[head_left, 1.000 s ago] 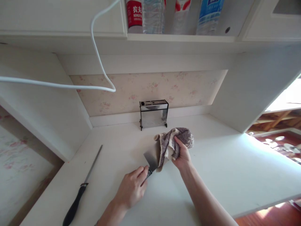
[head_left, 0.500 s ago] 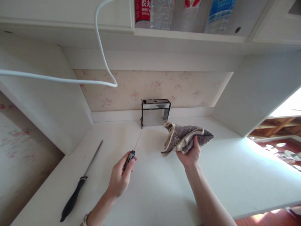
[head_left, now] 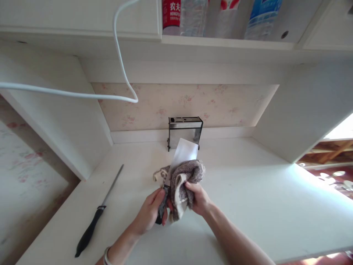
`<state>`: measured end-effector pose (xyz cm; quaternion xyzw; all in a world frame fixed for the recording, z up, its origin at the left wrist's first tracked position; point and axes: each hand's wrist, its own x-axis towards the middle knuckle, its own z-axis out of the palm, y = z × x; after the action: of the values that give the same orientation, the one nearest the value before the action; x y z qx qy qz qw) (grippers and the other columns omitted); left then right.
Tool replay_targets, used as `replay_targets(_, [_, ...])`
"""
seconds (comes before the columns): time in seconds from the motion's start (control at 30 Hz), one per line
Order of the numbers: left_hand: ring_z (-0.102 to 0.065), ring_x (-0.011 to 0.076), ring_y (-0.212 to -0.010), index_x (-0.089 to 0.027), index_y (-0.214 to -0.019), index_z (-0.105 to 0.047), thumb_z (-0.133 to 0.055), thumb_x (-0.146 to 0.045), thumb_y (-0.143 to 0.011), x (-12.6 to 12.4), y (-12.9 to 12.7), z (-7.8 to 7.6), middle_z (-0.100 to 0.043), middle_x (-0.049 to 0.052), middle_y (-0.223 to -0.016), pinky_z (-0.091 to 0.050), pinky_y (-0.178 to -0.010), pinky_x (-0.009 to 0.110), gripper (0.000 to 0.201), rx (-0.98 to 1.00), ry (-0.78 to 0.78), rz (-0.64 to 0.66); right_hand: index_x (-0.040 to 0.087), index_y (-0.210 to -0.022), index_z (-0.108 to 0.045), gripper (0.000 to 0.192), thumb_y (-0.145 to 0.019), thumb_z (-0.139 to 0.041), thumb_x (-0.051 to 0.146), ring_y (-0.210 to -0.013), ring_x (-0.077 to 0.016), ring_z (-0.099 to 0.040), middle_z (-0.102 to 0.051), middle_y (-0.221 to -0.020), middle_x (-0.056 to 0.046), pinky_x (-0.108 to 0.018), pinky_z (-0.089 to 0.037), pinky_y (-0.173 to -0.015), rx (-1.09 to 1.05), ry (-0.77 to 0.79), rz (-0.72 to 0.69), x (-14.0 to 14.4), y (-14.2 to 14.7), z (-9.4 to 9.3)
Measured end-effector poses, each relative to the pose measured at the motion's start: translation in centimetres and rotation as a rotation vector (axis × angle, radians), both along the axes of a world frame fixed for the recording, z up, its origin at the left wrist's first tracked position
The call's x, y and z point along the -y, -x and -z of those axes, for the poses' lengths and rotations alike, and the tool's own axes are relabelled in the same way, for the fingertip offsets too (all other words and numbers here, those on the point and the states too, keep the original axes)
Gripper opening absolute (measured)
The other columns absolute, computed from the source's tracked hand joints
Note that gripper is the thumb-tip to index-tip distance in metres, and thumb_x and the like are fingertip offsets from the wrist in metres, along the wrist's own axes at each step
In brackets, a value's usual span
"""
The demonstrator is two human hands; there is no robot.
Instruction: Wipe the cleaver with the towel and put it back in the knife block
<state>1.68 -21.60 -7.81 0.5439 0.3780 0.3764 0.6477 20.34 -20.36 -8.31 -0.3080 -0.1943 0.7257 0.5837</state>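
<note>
My left hand (head_left: 151, 210) is closed round the black handle of a cleaver (head_left: 184, 150), whose broad shiny blade points up and away. My right hand (head_left: 199, 198) grips a brown and cream towel (head_left: 190, 171), which is bunched against the lower part of the blade and hides some of it. The towel shows on both sides of the blade. To the left on the white countertop (head_left: 248, 195) lies a sharpening steel (head_left: 92, 224) with a black handle.
A metal knife block (head_left: 184, 133) with black edges stands at the back against the wall. Overhead, a white cable (head_left: 120, 59) hangs in front of a shelf with several bottles (head_left: 193, 16). White side panels (head_left: 298, 99) bound the counter.
The cleaver has turned from edge-on to showing its flat face. My right hand has brought the towel left and onto the blade. The view has shifted slightly.
</note>
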Motion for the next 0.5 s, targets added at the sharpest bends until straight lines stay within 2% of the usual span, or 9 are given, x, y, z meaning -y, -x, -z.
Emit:
replay_targets(0.1, [-0.047,0.0073,-0.039,-0.014,-0.078,-0.051,-0.038,-0.055,-0.091,0.0,-0.3,0.0,-0.059,0.0,-0.063,-0.035,-0.04,0.02,0.044,-0.068,-0.046,0.062,0.011,-0.089,-0.067,0.036,-0.058,-0.081,0.024,-0.073,-0.0248,-0.07,-0.073,-0.078,-0.009,-0.035,-0.056,-0.072,0.036,0.025,-0.058,0.2,0.8,-0.1])
replay_targets(0.2, [-0.05,0.0075,-0.043,-0.015,-0.079,-0.049,-0.039,-0.053,-0.091,-0.3,-0.1,-0.1,-0.06,0.001,-0.073,-0.038,-0.043,0.021,0.041,-0.104,-0.065,0.099,0.01,-0.094,-0.066,0.036,-0.062,-0.078,0.021,-0.074,-0.0244,-0.071,-0.073,-0.081,-0.01,-0.035,-0.056,-0.072,0.057,0.087,-0.031,-0.2,0.9,-0.2])
replay_targets(0.3, [-0.047,0.0066,-0.041,-0.015,-0.079,-0.048,-0.039,-0.054,-0.091,-0.5,0.2,-0.5,-0.057,-0.001,-0.07,-0.037,-0.043,0.02,0.041,-0.14,-0.033,0.137,0.011,-0.097,-0.066,0.036,-0.064,-0.077,0.02,-0.073,-0.024,-0.071,-0.074,-0.083,-0.01,-0.035,-0.057,-0.072,0.049,0.099,0.023,-1.0,0.3,-0.1])
replay_targets(0.5, [-0.043,0.0056,-0.038,-0.013,-0.1,-0.052,-0.036,-0.054,-0.092,-0.4,1.7,-1.7,-0.053,-0.003,-0.063,-0.034,-0.043,0.02,0.045,-0.232,0.062,0.264,0.013,-0.096,-0.066,0.029,-0.068,-0.074,0.02,-0.075,-0.0214,-0.071,-0.074,-0.088,-0.008,-0.032,-0.057,-0.073,-0.012,0.118,0.152,-2.3,-2.2,0.3])
